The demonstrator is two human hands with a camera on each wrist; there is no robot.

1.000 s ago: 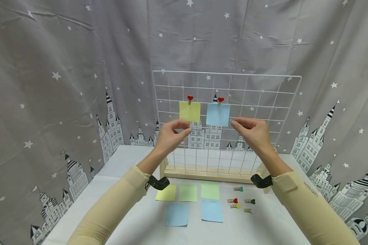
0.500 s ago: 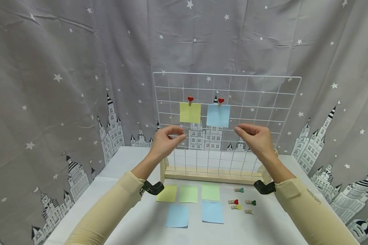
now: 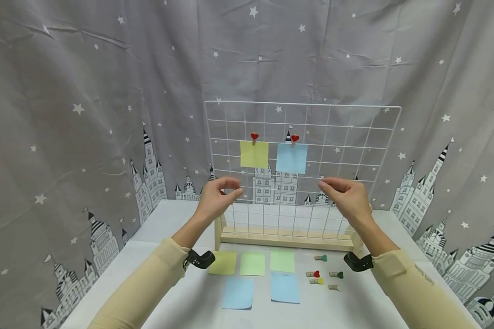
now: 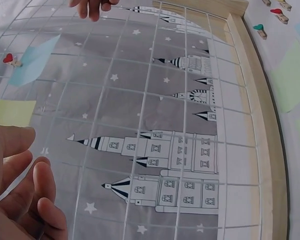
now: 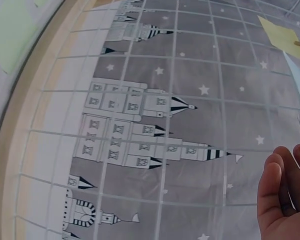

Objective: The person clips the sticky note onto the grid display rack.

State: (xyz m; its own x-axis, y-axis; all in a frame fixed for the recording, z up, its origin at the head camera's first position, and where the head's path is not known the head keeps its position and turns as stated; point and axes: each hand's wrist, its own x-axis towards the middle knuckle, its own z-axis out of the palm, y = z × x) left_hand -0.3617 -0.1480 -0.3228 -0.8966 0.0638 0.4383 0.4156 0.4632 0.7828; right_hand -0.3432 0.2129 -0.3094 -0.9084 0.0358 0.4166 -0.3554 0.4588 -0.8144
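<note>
On the white wire grid (image 3: 302, 105) hang a yellow sticky note (image 3: 254, 155) and a blue sticky note (image 3: 291, 159). A red heart clothespin (image 3: 254, 136) pins the yellow one, and another red heart clothespin (image 3: 294, 138) pins the blue. Below and left of the yellow note, my left hand (image 3: 216, 197) is raised with thumb and fingers loosely bent and a gap between them. My right hand (image 3: 349, 197) is below and right of the blue note, fingers relaxed and holding nothing. In the left wrist view, the left hand's fingers (image 4: 45, 175) show with nothing between them.
A wooden base (image 3: 288, 240) carries the grid on the white table (image 3: 177, 310). Before it lie a yellow note (image 3: 223, 263), two green notes (image 3: 252, 264), two blue notes (image 3: 238, 293) and, to their right, several small clothespins (image 3: 320, 258). A grey curtain (image 3: 99, 82) hangs behind.
Both hands have drawn away from the two hanging notes, moving down and apart, the left leftward and the right rightward. The hanging notes stay pinned on the grid.
</note>
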